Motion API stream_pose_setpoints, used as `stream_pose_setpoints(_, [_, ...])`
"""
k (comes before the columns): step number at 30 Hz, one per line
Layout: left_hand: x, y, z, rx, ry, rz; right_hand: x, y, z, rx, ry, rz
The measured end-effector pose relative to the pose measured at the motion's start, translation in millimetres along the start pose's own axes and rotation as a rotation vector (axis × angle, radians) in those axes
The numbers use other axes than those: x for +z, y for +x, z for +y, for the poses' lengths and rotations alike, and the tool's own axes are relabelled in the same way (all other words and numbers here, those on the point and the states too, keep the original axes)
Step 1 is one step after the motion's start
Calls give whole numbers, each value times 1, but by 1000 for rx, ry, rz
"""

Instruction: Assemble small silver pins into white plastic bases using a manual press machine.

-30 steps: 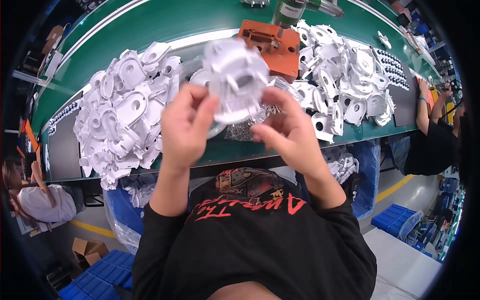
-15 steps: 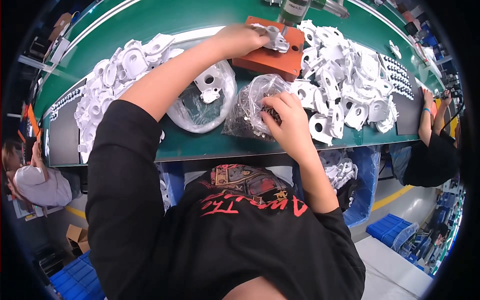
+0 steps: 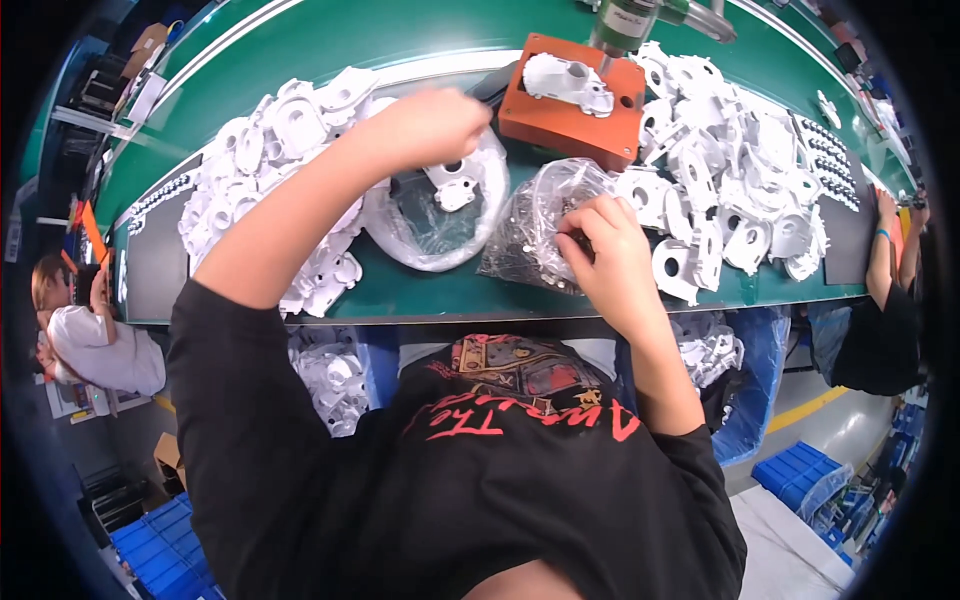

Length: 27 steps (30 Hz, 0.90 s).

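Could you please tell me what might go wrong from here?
The right hand is at the clear bag of small metal pieces, so a tug might spill some. The white part lies on the orange block with no hand holding it, so a bump could perhaps shift it.

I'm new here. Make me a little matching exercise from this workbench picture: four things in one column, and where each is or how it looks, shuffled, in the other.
Column 1
1. Left hand
2. Right hand
3. Orange block
4. Worker's shirt

Column 2
A. Mostly black
B. Beneath a white part
C. Curled, just left of the block
D. Fingers at a clear bag of small metal pieces

Right pairs: 1-C, 2-D, 3-B, 4-A
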<state>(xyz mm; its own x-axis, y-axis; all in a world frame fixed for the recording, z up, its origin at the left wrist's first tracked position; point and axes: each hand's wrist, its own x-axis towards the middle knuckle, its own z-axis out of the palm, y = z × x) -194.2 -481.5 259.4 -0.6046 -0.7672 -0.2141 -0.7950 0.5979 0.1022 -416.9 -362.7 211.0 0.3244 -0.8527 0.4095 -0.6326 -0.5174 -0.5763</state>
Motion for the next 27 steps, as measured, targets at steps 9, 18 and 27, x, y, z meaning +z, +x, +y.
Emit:
stream_pose_setpoints(9, [67, -48, -19, -198, 543, -130, -5, 4, 2, -17, 31, -45])
stream_pose_setpoints(18, [77, -51, -35, -138, 588, -11, -1, 1, 6, 66, 209, 48])
stream_pose_setpoints(27, [7, -31, -31, -230, -87, 220, -24, 2, 12, 235, 539, -66])
